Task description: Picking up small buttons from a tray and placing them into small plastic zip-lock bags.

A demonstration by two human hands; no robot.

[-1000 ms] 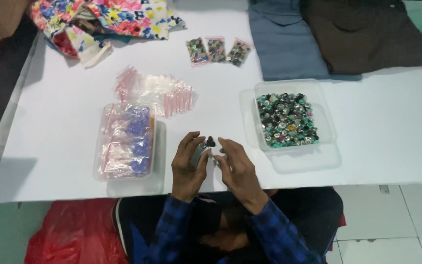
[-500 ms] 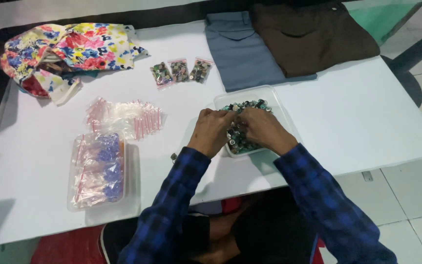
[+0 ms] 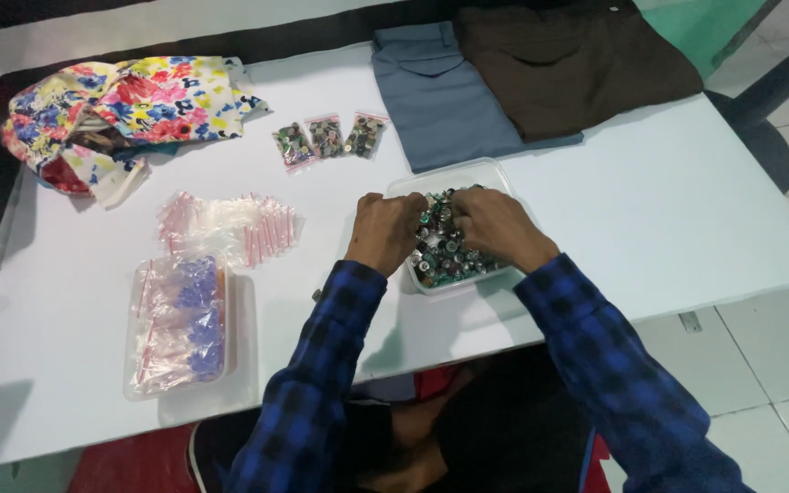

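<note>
Both hands (image 3: 440,228) buried in clear tub (image 3: 495,171) heaped with small green-silver beads (image 3: 449,256); grip unclear.

Three small clear filled bags (image 3: 328,140) lay in a row at upper centre. Loose pile of clear red-striped zip bags (image 3: 230,225) sat left of centre. Clear box (image 3: 180,326) with blue-marked bags at lower left.

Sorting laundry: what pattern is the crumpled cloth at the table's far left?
Multicoloured floral cloth, head view.
</note>
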